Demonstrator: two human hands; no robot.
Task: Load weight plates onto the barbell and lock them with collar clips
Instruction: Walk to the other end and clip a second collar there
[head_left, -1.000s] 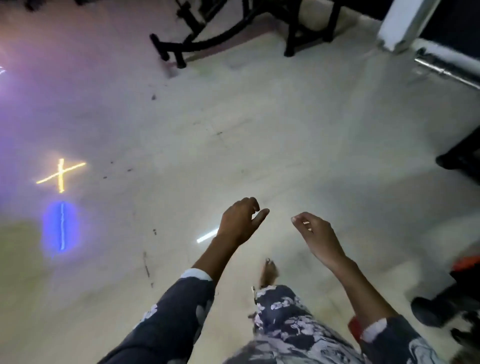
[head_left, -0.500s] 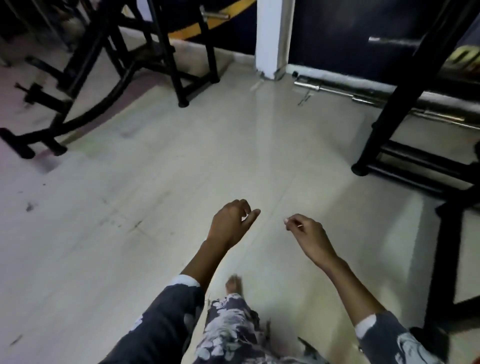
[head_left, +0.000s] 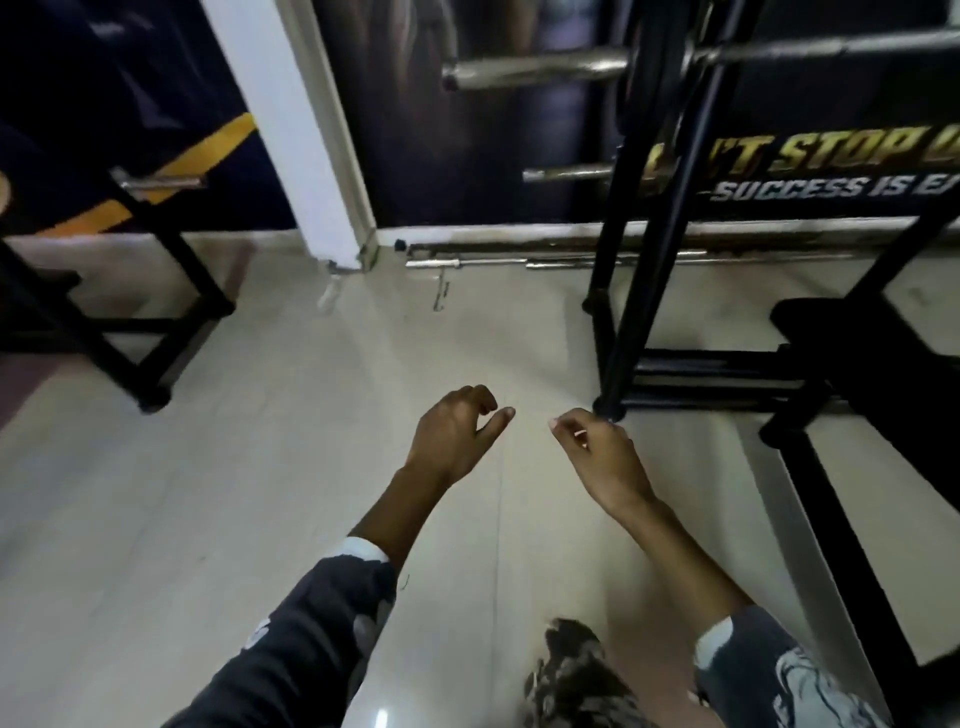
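Hanging above the pale floor (head_left: 208, 493), both hands are holding nothing. The left hand (head_left: 454, 436) is showing its fingers (head_left: 478, 397) loosely curled with the thumb stretched out to the right, half open. The right hand (head_left: 602, 457) is sitting just beside it, its fingers (head_left: 563, 421) bent inward in a loose pinch, with nothing visible between them. Dark patterned sleeves (head_left: 311, 623) are covering both forearms near the bottom edge.

The barbell (head_left: 540, 70) is resting high at the far right on a black rack (head_left: 649, 234), well apart from the hands. Its chrome sleeve is pointing left, bare and shiny, with dark weight plates (head_left: 631, 62) sitting where it meets the rack upright; their count cannot be told. A shorter chrome peg (head_left: 566, 174) is projecting lower on the same rack. More chrome bars (head_left: 519, 260) are lying on the floor along the far wall, below a dark banner (head_left: 831, 171) with yellow and white lettering. A white pillar (head_left: 291, 130) is standing at far centre-left.
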